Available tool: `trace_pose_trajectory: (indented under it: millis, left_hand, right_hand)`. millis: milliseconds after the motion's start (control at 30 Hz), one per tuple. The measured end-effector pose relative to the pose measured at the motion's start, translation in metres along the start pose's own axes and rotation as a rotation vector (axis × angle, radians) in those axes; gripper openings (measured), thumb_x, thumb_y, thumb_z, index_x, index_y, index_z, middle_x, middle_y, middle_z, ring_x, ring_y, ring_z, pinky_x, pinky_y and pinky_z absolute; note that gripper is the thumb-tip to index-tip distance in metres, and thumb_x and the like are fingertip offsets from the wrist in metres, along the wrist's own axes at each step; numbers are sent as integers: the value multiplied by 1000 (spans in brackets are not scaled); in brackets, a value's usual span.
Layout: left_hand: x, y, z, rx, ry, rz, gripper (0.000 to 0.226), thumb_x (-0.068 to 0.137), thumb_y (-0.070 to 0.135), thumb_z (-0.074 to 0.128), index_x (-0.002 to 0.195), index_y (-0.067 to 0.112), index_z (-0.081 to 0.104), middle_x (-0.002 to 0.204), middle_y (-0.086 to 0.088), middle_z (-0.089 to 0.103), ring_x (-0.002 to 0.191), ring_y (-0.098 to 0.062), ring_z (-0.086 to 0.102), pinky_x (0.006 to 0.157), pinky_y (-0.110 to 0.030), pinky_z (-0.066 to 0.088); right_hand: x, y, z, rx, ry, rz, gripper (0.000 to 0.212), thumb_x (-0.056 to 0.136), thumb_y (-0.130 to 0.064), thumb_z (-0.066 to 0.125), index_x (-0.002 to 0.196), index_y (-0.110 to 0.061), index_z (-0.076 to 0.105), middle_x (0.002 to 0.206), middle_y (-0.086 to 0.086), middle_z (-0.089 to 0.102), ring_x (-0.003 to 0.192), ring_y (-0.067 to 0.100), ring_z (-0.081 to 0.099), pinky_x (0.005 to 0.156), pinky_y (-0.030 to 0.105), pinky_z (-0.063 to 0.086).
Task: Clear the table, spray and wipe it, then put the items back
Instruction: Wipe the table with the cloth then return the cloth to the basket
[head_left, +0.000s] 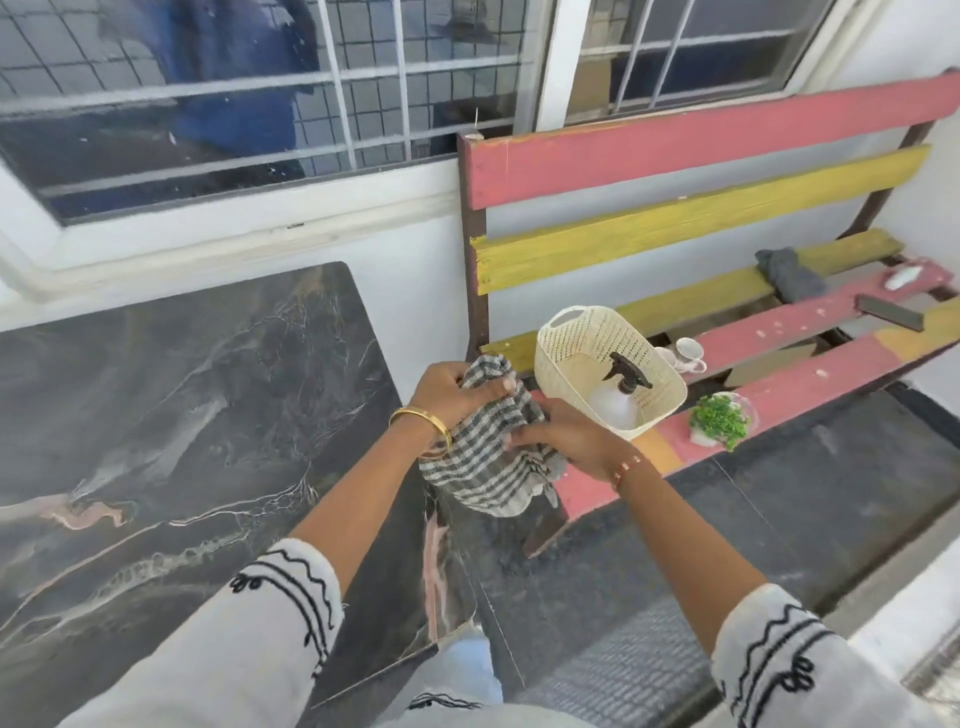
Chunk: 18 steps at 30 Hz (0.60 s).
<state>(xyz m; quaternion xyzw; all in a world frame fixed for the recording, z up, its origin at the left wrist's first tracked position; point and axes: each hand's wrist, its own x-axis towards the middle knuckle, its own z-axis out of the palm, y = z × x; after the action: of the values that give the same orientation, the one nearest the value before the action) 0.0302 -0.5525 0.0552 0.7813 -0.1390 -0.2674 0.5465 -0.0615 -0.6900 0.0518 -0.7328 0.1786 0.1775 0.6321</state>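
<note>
home balcony – barred window (260, 93), painted slat bench (701, 218), marble-top table (182, 389)

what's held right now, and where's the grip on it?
Both hands hold the checked cloth: left hand grips its bunched upper end, right hand grips its right side, lower down.

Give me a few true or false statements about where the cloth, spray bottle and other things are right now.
1. Both hands, left hand and right hand, hold the checked cloth. True.
2. The spray bottle stands on the marble table. False: it sits in the cream basket.
3. The basket rests on the bench. True.
4. The green plant is inside the basket. False: it sits on the bench beside it.
</note>
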Motion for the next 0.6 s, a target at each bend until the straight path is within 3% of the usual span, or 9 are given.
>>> trace_pose_trajectory:
  millis: [67, 133, 233, 300, 400, 467, 533, 600]
  left_hand:
    - [20, 0, -1, 5, -21, -12, 35, 71, 39, 74, 67, 8, 59, 57, 0, 46, 51, -9, 42, 51, -19, 28]
    - [43, -3, 0, -38, -3, -22, 45, 71, 43, 72, 88, 3, 65, 77, -5, 58, 71, -14, 52, 62, -23, 35]
    - [58, -10, 3, -119, 157, -126, 53, 78, 48, 65, 116, 12, 59, 109, -6, 62, 100, -21, 58, 81, -29, 44]
    - [62, -19, 7, -181, 230, -267, 57, 79, 58, 56, 117, 15, 54, 110, 1, 51, 102, -16, 50, 87, -29, 37]
    - [65, -38, 19, -382, 87, -512, 84, 59, 81, 53, 112, 16, 56, 118, 4, 52, 108, -21, 53, 100, -38, 39]
    - [70, -52, 27, -592, -16, -652, 96, 48, 75, 70, 120, 13, 57, 127, -6, 59, 113, -28, 58, 103, -48, 42]
    - [77, -52, 34, -686, -29, -675, 75, 60, 58, 75, 115, 9, 60, 118, -13, 65, 109, -29, 62, 101, -49, 45]
    - [85, -51, 39, -700, -34, -682, 80, 52, 55, 81, 115, 11, 60, 121, -12, 63, 112, -30, 60, 99, -52, 45]
  right_hand:
    - [15, -5, -11, 64, 2, 37, 18, 83, -2, 63, 88, -20, 65, 91, -1, 69, 87, 17, 64, 81, 30, 49]
    - [35, -11, -23, 116, 33, 84, 14, 84, -1, 60, 89, -13, 65, 95, 8, 69, 89, 26, 65, 86, 37, 51]
    - [52, -16, -35, 257, 75, 117, 12, 86, -1, 57, 93, -7, 65, 101, 15, 69, 87, 30, 66, 86, 40, 53]
    - [60, -15, -41, 413, 79, 96, 15, 88, -1, 53, 98, -5, 64, 92, 12, 72, 77, 24, 70, 72, 34, 58]
    - [72, -13, -48, 606, 91, 88, 22, 89, -1, 51, 108, -3, 60, 90, 9, 73, 76, 22, 71, 66, 32, 59]
    - [79, -13, -52, 641, 103, 98, 23, 89, 0, 51, 110, -2, 60, 92, 9, 73, 79, 22, 71, 67, 33, 58]
    - [86, -11, -59, 634, 107, 128, 21, 89, -2, 51, 109, -2, 60, 92, 9, 73, 79, 22, 71, 68, 32, 58]
    - [91, -5, -69, 601, 122, 164, 22, 90, -5, 53, 110, 1, 60, 97, 12, 71, 81, 24, 70, 72, 35, 57]
